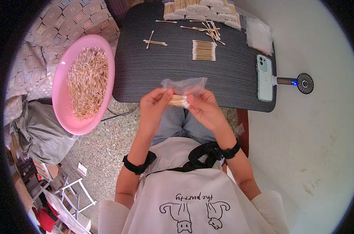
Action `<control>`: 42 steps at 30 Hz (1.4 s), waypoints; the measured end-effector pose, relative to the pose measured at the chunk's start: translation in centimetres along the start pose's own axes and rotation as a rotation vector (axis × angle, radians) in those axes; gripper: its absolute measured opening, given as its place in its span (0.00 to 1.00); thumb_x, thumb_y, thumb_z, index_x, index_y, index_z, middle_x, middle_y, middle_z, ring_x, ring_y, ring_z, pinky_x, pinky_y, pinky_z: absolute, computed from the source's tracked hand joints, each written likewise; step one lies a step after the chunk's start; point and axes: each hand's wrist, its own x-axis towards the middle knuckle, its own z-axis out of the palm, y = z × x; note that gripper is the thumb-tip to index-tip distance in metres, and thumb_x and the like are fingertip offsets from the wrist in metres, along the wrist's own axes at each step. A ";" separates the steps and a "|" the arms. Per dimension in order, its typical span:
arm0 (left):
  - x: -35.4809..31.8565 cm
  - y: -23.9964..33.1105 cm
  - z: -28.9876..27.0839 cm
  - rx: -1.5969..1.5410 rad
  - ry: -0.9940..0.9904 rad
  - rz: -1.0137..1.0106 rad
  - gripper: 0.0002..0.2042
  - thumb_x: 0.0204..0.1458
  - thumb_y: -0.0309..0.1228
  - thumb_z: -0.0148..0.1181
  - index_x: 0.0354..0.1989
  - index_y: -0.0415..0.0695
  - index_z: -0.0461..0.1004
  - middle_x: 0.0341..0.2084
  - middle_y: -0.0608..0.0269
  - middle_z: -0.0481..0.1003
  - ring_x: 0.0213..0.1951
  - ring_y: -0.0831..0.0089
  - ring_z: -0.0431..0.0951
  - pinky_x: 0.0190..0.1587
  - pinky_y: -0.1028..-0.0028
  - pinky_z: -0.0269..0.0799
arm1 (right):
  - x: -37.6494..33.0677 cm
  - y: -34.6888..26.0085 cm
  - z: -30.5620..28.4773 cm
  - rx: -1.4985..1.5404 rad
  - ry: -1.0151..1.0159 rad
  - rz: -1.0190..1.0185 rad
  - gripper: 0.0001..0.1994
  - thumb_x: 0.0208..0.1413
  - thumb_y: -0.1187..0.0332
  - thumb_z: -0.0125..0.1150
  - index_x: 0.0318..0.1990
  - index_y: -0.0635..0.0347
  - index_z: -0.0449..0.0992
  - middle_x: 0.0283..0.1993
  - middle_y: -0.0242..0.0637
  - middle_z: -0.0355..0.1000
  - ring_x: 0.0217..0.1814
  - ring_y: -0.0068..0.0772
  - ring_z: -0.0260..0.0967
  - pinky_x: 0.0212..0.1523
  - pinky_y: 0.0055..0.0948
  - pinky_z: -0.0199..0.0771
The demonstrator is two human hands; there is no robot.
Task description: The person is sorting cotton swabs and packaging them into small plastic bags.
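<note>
Over the near edge of the dark table, my left hand (pixel 156 102) and my right hand (pixel 204 106) hold a small clear plastic bag (pixel 184 84) between them. A bundle of cotton swabs (pixel 179 101) lies sideways inside its lower part. Both thumbs press on the bundle, one at each end; the other fingers curl behind it and are partly hidden. The loose top of the bag stands up on the far side. Beyond my hands, a neat row of cotton swabs (pixel 203 51) lies flat on the table.
Loose swabs (pixel 212 31) lie scattered before stacked swab packs (pixel 202 9) on the table (pixel 145 74). Clear bags (pixel 259 35) rest at the far right, a phone (pixel 265 78) and small fan (pixel 305 83) nearer. Left stands a pink basin (pixel 60 91) of swabs. A white wall borders the right.
</note>
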 end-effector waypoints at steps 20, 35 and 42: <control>-0.2 0.3 -0.9 0.210 0.032 0.153 0.08 0.56 0.28 0.60 0.39 0.35 0.77 0.31 0.65 0.78 0.34 0.83 0.75 0.39 0.82 0.70 | -0.1 -1.3 0.6 -0.580 0.144 -0.167 0.08 0.53 0.75 0.64 0.40 0.63 0.74 0.34 0.29 0.73 0.36 0.18 0.69 0.40 0.19 0.70; 4.1 -0.1 -3.6 0.363 0.214 0.373 0.11 0.53 0.27 0.62 0.42 0.35 0.76 0.31 0.65 0.78 0.35 0.81 0.75 0.40 0.79 0.70 | 4.2 0.0 -0.2 -0.745 0.264 -0.316 0.11 0.51 0.78 0.63 0.43 0.69 0.73 0.38 0.39 0.77 0.36 0.24 0.74 0.34 0.23 0.77; 5.9 1.6 -4.0 0.896 0.458 0.617 0.26 0.51 0.27 0.63 0.58 0.36 0.61 0.30 0.61 0.78 0.38 0.69 0.77 0.49 0.71 0.67 | 6.5 1.5 0.1 -1.076 0.270 -0.432 0.16 0.50 0.77 0.62 0.48 0.66 0.72 0.37 0.41 0.76 0.36 0.32 0.75 0.38 0.27 0.77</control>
